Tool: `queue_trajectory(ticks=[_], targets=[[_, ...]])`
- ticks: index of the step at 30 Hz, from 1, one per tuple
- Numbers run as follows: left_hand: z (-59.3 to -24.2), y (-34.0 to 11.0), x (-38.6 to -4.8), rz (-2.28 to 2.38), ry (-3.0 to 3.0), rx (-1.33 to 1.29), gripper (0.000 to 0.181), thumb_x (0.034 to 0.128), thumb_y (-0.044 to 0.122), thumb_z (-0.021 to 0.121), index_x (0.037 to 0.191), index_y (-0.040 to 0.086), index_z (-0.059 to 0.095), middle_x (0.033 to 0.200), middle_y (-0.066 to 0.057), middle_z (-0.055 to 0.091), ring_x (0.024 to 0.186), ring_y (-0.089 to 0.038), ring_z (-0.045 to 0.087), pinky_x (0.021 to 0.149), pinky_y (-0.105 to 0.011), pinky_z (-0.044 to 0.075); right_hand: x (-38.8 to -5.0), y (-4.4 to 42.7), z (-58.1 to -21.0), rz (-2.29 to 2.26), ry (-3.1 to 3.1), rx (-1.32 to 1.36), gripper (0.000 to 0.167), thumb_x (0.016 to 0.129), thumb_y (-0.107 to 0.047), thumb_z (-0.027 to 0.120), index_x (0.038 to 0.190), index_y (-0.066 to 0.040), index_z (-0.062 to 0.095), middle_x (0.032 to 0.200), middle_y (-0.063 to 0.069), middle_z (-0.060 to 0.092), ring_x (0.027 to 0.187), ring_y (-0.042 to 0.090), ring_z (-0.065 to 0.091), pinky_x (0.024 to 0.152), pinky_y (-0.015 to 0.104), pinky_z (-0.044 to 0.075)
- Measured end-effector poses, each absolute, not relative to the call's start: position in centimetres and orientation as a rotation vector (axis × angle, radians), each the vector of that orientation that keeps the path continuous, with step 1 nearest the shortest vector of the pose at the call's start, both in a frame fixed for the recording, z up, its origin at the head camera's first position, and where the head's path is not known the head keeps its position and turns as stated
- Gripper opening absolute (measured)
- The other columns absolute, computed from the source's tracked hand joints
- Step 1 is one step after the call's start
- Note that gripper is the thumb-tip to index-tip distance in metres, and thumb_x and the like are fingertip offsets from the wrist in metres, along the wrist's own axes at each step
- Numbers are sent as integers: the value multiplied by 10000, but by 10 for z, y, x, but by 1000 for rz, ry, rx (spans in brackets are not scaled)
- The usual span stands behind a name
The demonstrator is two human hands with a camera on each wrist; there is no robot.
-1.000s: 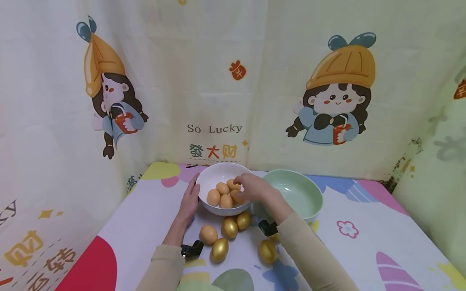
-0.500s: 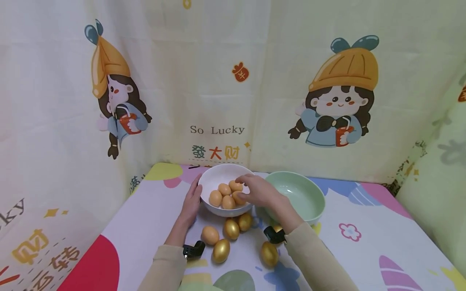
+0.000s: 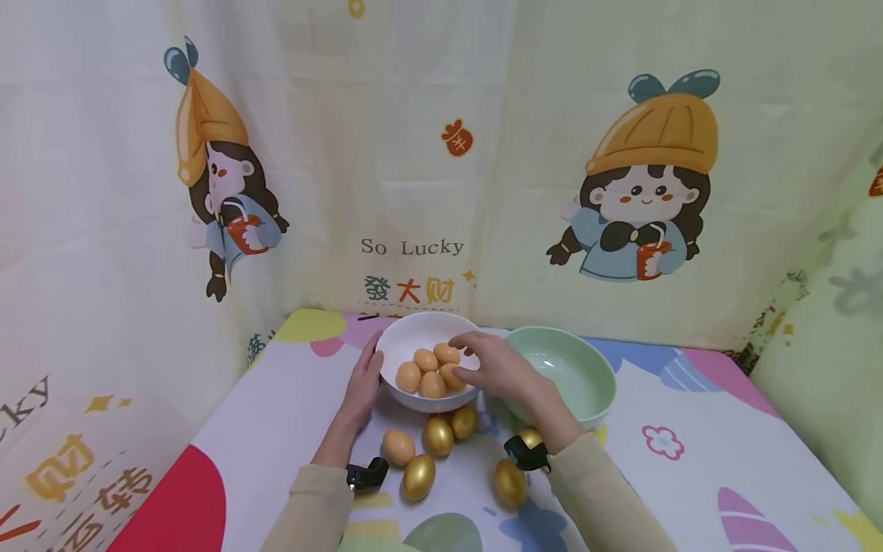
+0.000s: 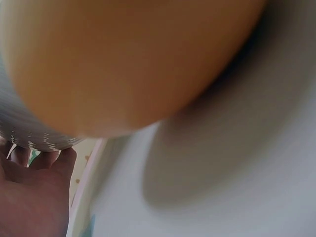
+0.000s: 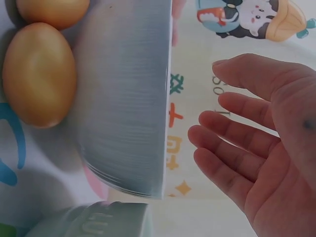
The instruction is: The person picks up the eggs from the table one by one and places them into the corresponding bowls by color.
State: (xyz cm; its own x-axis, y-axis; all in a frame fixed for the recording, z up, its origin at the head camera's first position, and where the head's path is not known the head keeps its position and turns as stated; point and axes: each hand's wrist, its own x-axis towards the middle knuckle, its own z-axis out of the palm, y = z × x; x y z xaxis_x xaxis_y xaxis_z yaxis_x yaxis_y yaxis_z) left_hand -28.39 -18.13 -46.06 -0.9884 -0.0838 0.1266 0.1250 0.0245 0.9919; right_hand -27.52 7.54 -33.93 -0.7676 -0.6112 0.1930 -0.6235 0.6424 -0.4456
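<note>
A white bowl [image 3: 414, 330] holding several brown eggs [image 3: 408, 376] stands toward the back of the table. Along its left outer side rests my left hand [image 3: 362, 383], and its fingertips touch the bowl wall in the left wrist view. My right hand [image 3: 500, 364] hovers over the bowl's right rim. Its fingers are spread and slightly bent, with nothing between them, as the right wrist view shows. In front of the bowl lie one brown egg [image 3: 398, 447] and several golden eggs [image 3: 418, 477]. One golden egg [image 3: 531, 437] is partly hidden by the right wrist camera.
A light green bowl [image 3: 569, 368] stands right of the white one, its visible inside bare. The right forearm passes in front of its left side. A patterned cloth [image 3: 662, 498] covers the table, and a printed curtain [image 3: 510, 192] hangs behind.
The head view has shifted slightly. My right wrist has moved a little to the right and nearer, while its fingers stay above the bowl. My left hand stays against the bowl.
</note>
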Motion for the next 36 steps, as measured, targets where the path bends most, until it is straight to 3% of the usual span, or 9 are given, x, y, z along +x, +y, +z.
queue_trajectory(ticks=[4, 10, 17, 25, 30, 36], targets=[[-460, -180, -286, -2093, -2143, -47, 541, 1117, 296, 325, 1625, 153, 207, 1660, -81, 214, 1503, -308, 207, 1184, -512, 228, -273, 77, -340, 787, -2815, 1069, 401, 923, -171, 747, 1295, -65, 643, 1197, 63, 657, 1116, 289, 607, 929, 426, 516], [-460, -179, -285, -2061, -2144, -64, 552, 1109, 367, 333, 1625, 206, 223, 1656, -47, 231, 1499, -288, 226, 1180, -511, 243, -269, 76, -340, 836, -2815, 1061, 408, 938, -202, 737, 1316, -81, 639, 1260, 90, 647, 1153, 315, 598, 950, 443, 507], [-459, -178, -283, -2059, -2149, -18, 550, 1097, 411, 344, 1618, 265, 246, 1645, 3, 256, 1489, -258, 256, 1172, -493, 274, -265, 73, -341, 882, -2799, 1071, 407, 931, -203, 746, 1318, -125, 650, 1240, 23, 647, 1131, 281, 604, 929, 410, 519], [-463, -179, -285, -2069, -2137, -38, 549, 1101, 392, 347, 1619, 239, 250, 1647, -29, 257, 1487, -287, 257, 1163, -518, 280, -256, 71, -345, 927, -2744, 1140, 416, 927, -167, 733, 1326, -98, 638, 1221, 20, 657, 1075, 240, 616, 925, 389, 526], [-464, -179, -285, -2063, -2129, -49, 554, 1102, 378, 352, 1620, 211, 246, 1646, -44, 260, 1484, -302, 263, 1162, -532, 275, -250, 67, -348, 1002, -2747, 1185, 431, 931, -169, 732, 1335, -71, 618, 1231, 54, 654, 1092, 286, 621, 936, 450, 538], [-462, -179, -285, -2058, -2127, -66, 543, 1106, 362, 344, 1620, 215, 246, 1646, -44, 260, 1483, -293, 269, 1166, -528, 272, -242, 58, -349, 953, -2710, 1280, 402, 914, -127, 745, 1295, -66, 634, 1229, 48, 655, 1060, 251, 630, 906, 364, 550]])
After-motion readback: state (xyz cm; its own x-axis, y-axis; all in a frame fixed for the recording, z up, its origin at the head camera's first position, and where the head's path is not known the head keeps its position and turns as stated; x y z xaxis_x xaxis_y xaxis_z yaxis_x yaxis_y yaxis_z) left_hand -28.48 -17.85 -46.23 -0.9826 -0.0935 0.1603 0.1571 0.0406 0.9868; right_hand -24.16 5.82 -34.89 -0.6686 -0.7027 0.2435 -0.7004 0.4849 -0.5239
